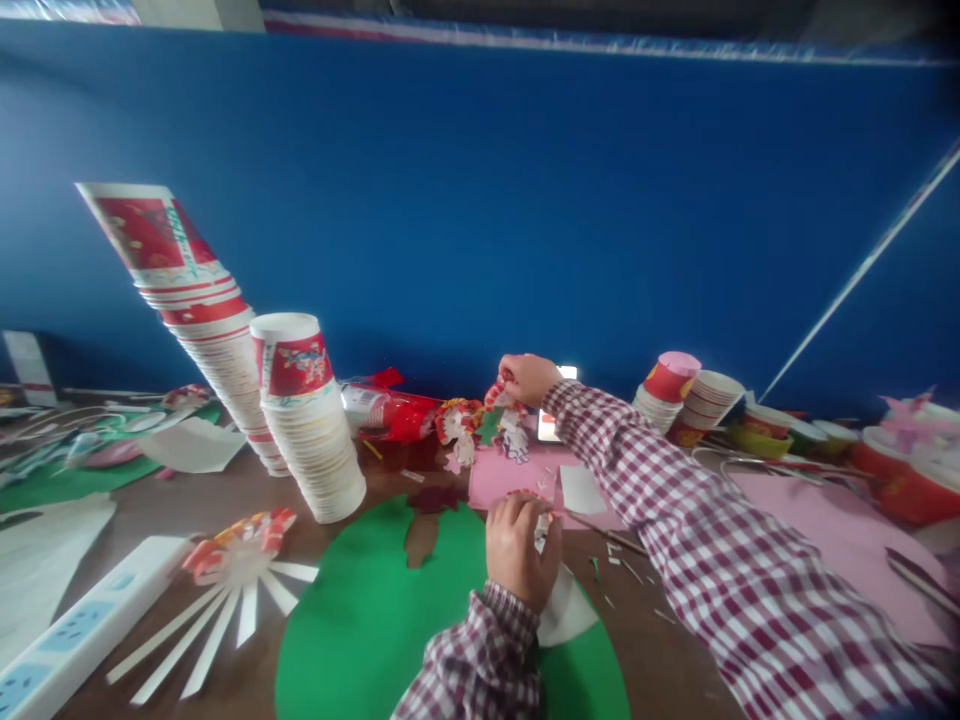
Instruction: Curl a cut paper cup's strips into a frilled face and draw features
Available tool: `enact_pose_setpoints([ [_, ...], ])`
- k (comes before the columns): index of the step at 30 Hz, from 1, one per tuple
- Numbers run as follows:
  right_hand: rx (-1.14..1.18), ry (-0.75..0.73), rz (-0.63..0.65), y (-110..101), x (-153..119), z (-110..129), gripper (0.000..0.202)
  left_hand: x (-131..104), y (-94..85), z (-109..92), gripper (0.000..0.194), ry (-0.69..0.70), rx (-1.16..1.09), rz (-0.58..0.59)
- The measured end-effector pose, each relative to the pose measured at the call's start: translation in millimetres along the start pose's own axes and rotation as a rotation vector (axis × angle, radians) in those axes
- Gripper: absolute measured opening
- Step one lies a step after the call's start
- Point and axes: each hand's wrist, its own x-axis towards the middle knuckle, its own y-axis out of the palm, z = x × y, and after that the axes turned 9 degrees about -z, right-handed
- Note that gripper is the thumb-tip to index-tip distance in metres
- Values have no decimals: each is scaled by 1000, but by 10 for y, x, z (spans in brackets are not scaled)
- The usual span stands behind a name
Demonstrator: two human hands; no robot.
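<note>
My right hand (529, 378) reaches to the back and pinches a red-and-white curled paper cutout (495, 392). Just below it are a pale paper cutout with a scalloped edge (514, 438) and, to the left, a similar red-edged cutout (459, 430). Nearer to me, my left hand (521, 550) is closed, fingers bent downward, over the edge of a round green sheet (375, 610). A small white-and-red piece of paper (541, 532) shows between its thumb and fingers; most of it is hidden.
Tall stacks of paper cups (315, 440) stand left, shorter cup stacks (670, 385) right. A cut-open cup with splayed strips (244, 575) lies beside a white power strip (90, 625). Pink sheets (495, 480), paper scraps and scissors (919, 578) are on the table before a blue partition (480, 200).
</note>
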Motion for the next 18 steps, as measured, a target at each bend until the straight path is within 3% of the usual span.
enact_pose_setpoints([
  [8, 13, 31, -133, -359, 94, -121, 17, -4, 17, 9, 14, -21, -45, 19],
  [18, 8, 57, -148, -360, 38, -219, 16, -14, 10, 7, 14, -39, -50, 45],
])
